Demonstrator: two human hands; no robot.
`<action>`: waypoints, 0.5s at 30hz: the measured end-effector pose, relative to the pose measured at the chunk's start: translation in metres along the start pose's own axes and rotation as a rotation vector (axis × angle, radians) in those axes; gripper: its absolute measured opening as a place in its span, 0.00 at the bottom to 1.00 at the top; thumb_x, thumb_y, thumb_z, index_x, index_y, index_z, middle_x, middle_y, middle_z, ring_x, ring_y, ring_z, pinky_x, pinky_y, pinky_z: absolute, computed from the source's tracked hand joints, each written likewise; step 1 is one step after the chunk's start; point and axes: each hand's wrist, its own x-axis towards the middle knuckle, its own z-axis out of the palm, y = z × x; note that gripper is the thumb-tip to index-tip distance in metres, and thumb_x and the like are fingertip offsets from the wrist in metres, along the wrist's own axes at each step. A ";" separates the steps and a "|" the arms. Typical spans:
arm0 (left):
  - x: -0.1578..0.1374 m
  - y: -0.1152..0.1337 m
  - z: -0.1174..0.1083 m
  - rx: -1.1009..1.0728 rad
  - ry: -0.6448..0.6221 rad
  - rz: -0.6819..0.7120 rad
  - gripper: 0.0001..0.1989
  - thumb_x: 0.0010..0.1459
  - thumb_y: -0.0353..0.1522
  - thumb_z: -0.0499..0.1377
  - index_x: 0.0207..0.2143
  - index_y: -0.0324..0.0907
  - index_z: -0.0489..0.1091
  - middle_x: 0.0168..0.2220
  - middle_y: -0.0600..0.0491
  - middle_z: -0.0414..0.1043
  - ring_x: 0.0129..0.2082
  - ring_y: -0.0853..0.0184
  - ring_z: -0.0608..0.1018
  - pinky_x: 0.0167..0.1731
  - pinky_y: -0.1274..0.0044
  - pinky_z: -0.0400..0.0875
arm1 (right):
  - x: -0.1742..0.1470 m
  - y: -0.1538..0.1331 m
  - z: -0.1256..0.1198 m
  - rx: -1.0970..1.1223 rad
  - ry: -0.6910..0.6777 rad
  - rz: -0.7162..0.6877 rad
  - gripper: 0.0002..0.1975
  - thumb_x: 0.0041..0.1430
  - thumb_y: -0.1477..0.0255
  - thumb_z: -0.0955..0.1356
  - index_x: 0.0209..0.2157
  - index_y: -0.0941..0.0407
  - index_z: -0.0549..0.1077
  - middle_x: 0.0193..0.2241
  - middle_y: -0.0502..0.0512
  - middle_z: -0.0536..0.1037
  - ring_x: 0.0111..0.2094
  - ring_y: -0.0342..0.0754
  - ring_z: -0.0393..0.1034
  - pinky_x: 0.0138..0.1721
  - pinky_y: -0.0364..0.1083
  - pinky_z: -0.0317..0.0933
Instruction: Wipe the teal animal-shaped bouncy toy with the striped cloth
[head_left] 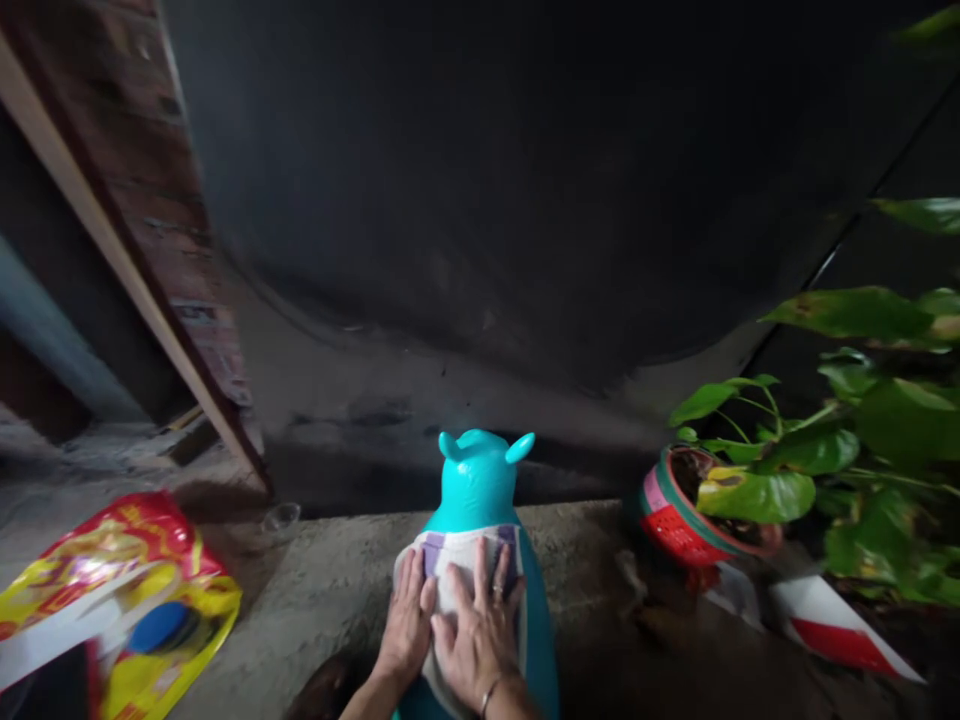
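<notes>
Head view: both hands lie flat, fingers spread, pressing a white cloth (459,560) with purple edging onto the back of a teal inflatable animal toy (480,490). Left hand (409,620) and right hand (480,630) touch side by side, the right partly over the left; neither curls around anything. Ring on a right finger, bracelet at the right wrist. Forearms cut off by the bottom edge. The toy's lower body is hidden under the hands and cropped at the bottom; only the glossy head with two short ears shows, just beyond the fingertips. The toy stands on the concrete floor (337,580). Left of the hands, well apart: a red-yellow plastic bag (112,600), print blurred, unreadable. Right of the hands: a potted plant (757,490) in a red-green pot, leaves running out of frame. Beyond the toy, a dark wall (487,200), detail lost in shadow.
</notes>
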 end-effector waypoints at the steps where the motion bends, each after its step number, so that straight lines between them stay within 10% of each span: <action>1: 0.010 -0.001 -0.001 -0.003 -0.006 -0.001 0.44 0.59 0.50 0.36 0.66 0.26 0.46 0.71 0.40 0.38 0.71 0.59 0.41 0.71 0.65 0.36 | 0.007 -0.001 -0.001 0.022 -0.008 -0.010 0.30 0.65 0.48 0.62 0.65 0.38 0.58 0.69 0.47 0.27 0.67 0.72 0.17 0.61 0.80 0.27; 8: 0.036 0.007 -0.003 -0.067 0.032 -0.026 0.45 0.59 0.54 0.34 0.65 0.27 0.48 0.70 0.39 0.42 0.71 0.60 0.46 0.70 0.67 0.38 | 0.025 -0.006 -0.009 0.070 -0.034 -0.050 0.29 0.67 0.51 0.60 0.66 0.42 0.56 0.69 0.49 0.22 0.64 0.74 0.12 0.60 0.81 0.23; 15: 0.000 0.003 -0.006 0.022 0.117 -0.050 0.41 0.55 0.48 0.39 0.60 0.24 0.58 0.63 0.33 0.59 0.67 0.49 0.58 0.68 0.58 0.53 | -0.007 -0.013 -0.036 0.025 -0.051 -0.126 0.34 0.66 0.51 0.61 0.68 0.46 0.49 0.68 0.53 0.22 0.67 0.72 0.19 0.60 0.81 0.37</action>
